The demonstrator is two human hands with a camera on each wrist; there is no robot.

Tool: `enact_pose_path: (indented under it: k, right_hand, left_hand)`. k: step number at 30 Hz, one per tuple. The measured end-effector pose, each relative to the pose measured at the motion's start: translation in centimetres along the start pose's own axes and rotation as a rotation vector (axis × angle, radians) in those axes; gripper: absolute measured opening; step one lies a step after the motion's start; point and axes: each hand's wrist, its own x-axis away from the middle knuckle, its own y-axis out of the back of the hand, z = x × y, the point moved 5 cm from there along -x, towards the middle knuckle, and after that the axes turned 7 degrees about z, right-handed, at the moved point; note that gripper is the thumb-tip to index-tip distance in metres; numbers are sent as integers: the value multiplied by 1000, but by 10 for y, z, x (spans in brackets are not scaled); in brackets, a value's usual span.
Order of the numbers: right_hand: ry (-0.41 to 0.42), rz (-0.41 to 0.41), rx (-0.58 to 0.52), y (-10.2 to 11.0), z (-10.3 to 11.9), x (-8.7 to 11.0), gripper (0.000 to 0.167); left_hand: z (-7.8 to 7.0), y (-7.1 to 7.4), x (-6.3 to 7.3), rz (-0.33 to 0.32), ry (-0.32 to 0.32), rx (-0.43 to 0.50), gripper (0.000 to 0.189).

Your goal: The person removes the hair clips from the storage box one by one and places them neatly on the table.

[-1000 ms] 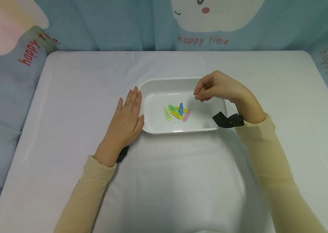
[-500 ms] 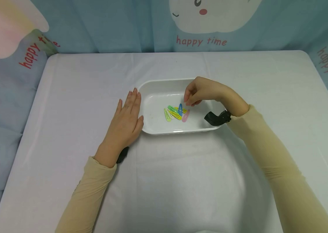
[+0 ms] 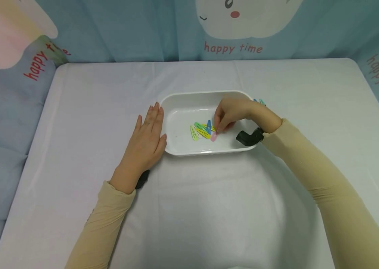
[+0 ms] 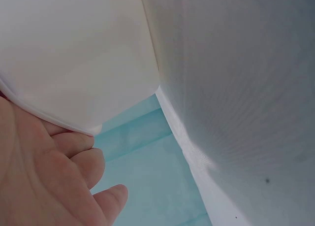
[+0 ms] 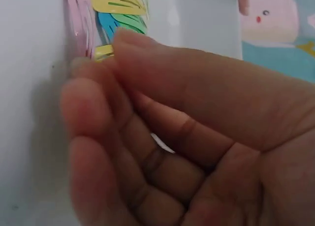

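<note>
Tray [image 3: 182, 116] on table [image 3: 189, 220], curtain [image 3: 142, 30] beyond at 12. Clips [image 3: 203, 132] in tray; right hand [image 3: 234, 112] at their 2 o'clock. Left hand [image 3: 143, 144]: tray's 9 o'clock.

The tray [image 3: 179, 145] is white, and so is the tablecloth [image 3: 209, 209]. The hair clips [image 3: 203, 133] are pink, blue, yellow and green. The blue curtain [image 3: 135, 30] has pale cartoon faces [image 3: 248, 26] and red words [image 3: 218, 49], and the sleeves [image 3: 100, 228] are tan.

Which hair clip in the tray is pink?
The pink clip lies at the right side of the pile, right by the right hand. Colour sets it apart: the other clips there are yellow, green, blue or whitish.
</note>
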Motion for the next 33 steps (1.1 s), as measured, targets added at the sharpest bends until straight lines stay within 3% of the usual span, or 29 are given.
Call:
enact_pose_path:
  k: [6,17,29,33]
  right_hand:
    - [-59,34,-21,-3,-5,-2,5]
    - [-96,-67,-68,-1,-5,-8,13]
    - [-163,-131,171,-3,11,-18,24]
    - [-170,-134,132,-3,11,-16,21]
  left_hand:
    - [1,0,0,4,-1,-2,61]
    - [0,1,0,6,2,-5,61]
    - [1,1,1,1,6,1,62]
    - [0,1,1,2,4,1,62]
